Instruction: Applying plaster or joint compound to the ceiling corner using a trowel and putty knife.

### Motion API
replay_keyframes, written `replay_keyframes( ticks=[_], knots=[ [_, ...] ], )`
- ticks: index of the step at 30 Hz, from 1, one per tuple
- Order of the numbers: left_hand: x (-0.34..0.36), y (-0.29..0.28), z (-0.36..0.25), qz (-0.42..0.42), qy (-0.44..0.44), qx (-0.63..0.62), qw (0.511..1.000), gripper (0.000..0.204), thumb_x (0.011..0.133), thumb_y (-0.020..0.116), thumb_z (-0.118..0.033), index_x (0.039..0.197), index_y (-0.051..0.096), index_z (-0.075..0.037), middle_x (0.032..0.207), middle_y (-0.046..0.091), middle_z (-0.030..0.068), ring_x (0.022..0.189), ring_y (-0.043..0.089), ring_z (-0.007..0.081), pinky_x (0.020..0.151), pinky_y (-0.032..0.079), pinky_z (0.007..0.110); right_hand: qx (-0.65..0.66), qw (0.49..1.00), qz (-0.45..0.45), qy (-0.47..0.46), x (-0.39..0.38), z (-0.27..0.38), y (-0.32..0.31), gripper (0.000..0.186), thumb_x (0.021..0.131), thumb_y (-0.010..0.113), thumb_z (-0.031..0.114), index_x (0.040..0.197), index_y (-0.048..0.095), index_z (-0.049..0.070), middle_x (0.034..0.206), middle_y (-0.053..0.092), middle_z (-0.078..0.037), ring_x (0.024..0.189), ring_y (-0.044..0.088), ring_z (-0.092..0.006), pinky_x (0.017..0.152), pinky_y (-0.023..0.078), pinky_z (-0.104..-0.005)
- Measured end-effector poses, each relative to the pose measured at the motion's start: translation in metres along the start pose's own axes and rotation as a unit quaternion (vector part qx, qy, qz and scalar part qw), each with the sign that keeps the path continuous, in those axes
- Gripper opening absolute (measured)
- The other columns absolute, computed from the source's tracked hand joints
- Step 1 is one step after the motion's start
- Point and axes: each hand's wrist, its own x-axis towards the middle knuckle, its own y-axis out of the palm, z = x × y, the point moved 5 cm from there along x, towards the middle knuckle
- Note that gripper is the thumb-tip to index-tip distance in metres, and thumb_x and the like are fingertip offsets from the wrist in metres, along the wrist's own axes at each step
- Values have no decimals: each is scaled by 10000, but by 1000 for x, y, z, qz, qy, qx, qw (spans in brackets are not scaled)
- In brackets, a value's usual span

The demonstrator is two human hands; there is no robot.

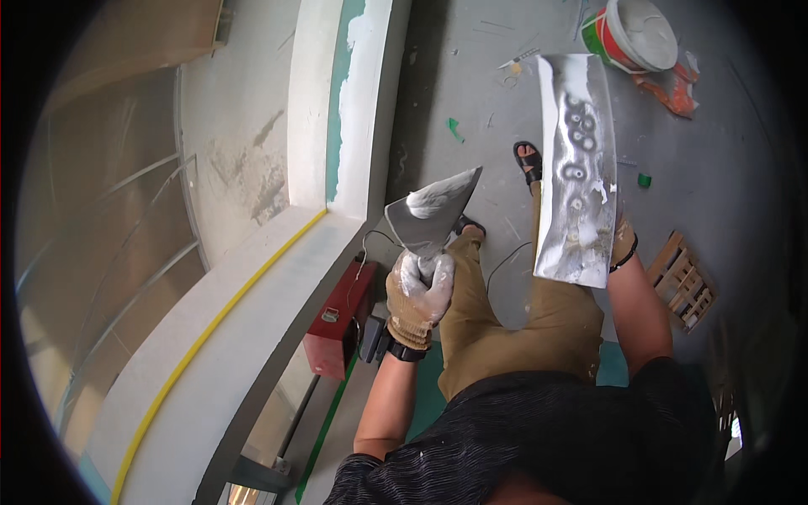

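My left hand [418, 299], in a whitened tan glove, grips a putty knife [425, 219] upright, with white paste smeared on its broad blade. My right hand [624, 244], also gloved, is behind a long metal trowel [576, 151] and holds it, its fingers mostly hidden. The trowel's face is streaked with white paste and has several dark round marks. Along the left runs a white ledge [185, 396] with a yellow strip [215, 324]. It meets an upright white board [358, 93] with a teal band partly covered in white.
A red toolbox [338, 328] sits low beside the ledge. A white-lidded bucket [640, 38] and orange scraps [673, 97] lie at the upper right on the grey floor. A wooden pallet [686, 295] is at the right. A dark cable [497, 273] crosses the floor near my sandalled feet.
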Motion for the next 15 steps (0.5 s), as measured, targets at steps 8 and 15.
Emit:
replay_keyframes(
  ticks=[8,15],
  knots=[
    [43,84,34,-7,234,170,957,630,664,751,-41,1292,698,-59,1010,730,113,842,711,318,746,583,411,242,950,-138,139,2,-79,-163,600,1026,519,419,1442,502,-13,1334,638,-197,1151,663,-302,1022,552,-461],
    [-22,68,140,63,151,362,918,588,658,739,-70,1242,741,-134,1007,708,73,881,701,282,754,588,422,304,919,-183,170,25,-109,-216,586,1031,515,418,1431,514,-10,1312,649,-184,1145,668,-290,1021,554,-446]
  ],
)
